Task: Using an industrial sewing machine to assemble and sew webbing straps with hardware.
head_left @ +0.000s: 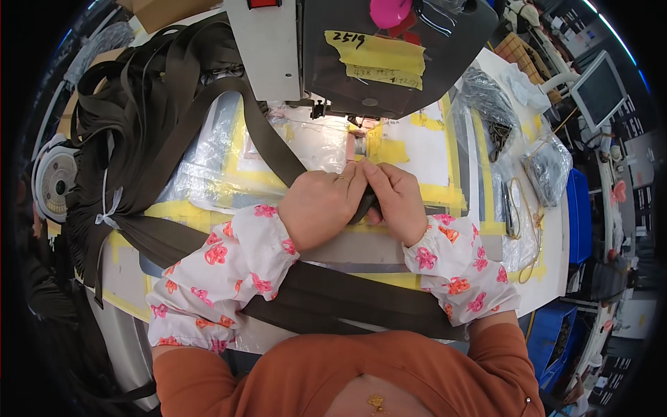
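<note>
My left hand (321,203) and my right hand (399,200) meet in front of the sewing machine (389,66), fingers closed. Between them they pinch a dark olive webbing strap (274,154); its gripped part is mostly hidden by the fingers, with a dark fold showing below them. From my left hand the strap runs up and left to a large looped bundle of the same webbing (149,115). Just beyond my fingertips is the lit needle area (356,124). More dark webbing (347,299) lies across the table's near edge, below my forearms.
Yellow tape and clear plastic cover the worktable (552,243). A white tie (108,208) binds webbing at left, beside a round dial (54,177). Plastic bags (549,167) lie right, near a blue bin (578,215) and a screen (599,90).
</note>
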